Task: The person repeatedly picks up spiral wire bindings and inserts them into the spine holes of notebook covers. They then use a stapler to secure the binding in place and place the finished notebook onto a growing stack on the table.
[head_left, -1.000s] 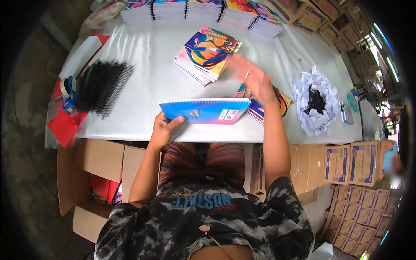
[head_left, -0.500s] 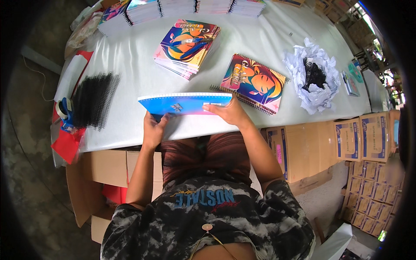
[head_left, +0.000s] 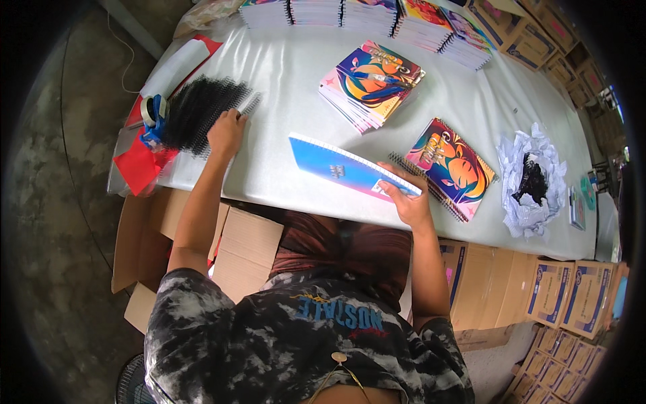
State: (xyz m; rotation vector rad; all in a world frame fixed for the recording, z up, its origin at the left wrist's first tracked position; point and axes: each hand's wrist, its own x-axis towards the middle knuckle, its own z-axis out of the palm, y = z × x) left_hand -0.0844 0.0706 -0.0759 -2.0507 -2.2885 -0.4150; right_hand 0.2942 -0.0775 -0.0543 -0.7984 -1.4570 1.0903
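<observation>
My right hand (head_left: 407,195) grips a notebook (head_left: 346,168) with a blue-to-pink back cover by its right end, thumb on the cover. A row of punched holes runs along its upper edge, and no coil shows in it. At the left, my left hand (head_left: 227,135) reaches to the near right edge of a pile of black spiral binding coils (head_left: 198,111). Its fingers look closed on a coil there, partly hidden by the hand. Right of the notebook lies a coil-bound notebook (head_left: 452,168) with a colourful illustrated cover, atop other coiled edges.
A stack of illustrated notebooks (head_left: 373,84) with blue pens on top stands mid-table. Spiral notebooks (head_left: 367,17) line the far edge. Crumpled white paper (head_left: 535,172) holds black coils at right. A blue tape dispenser (head_left: 153,118) sits left; cartons (head_left: 488,283) stand below.
My left hand has let go of the notebook and moved left to the black coils. My right hand keeps the notebook, now tilted down to the right. The view has shifted left.
</observation>
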